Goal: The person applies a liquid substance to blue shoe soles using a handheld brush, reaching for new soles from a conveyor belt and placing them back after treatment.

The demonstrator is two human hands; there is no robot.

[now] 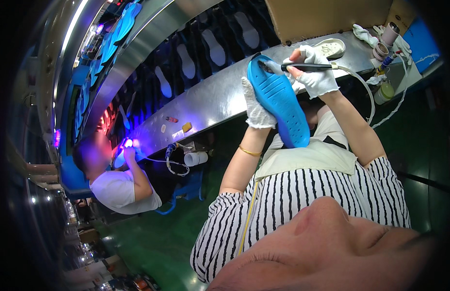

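Observation:
In my gloved left hand [258, 105] is a blue foam shoe sole [279, 99], gripped along its left side and held tilted, with rows of small holes in its lower part. My right hand [314, 72], in a white glove with bare fingertips, is closed round a black-handled brush [302, 67]. The brush's pale tip touches or hovers over the upper end of the sole; I cannot tell which. A clear tube [363, 80] trails from the handle toward the right. Just beyond my right hand, a white shoe [330, 47] lies on the metal bench [215, 99].
Behind the bench runs a dark conveyor with several pale soles [213, 47]. A cardboard box [327, 19] stands at the back. Cups [390, 34], gloves and a jar [384, 92] sit at right. At left, a co-worker [125, 186] holds a sole under purple light.

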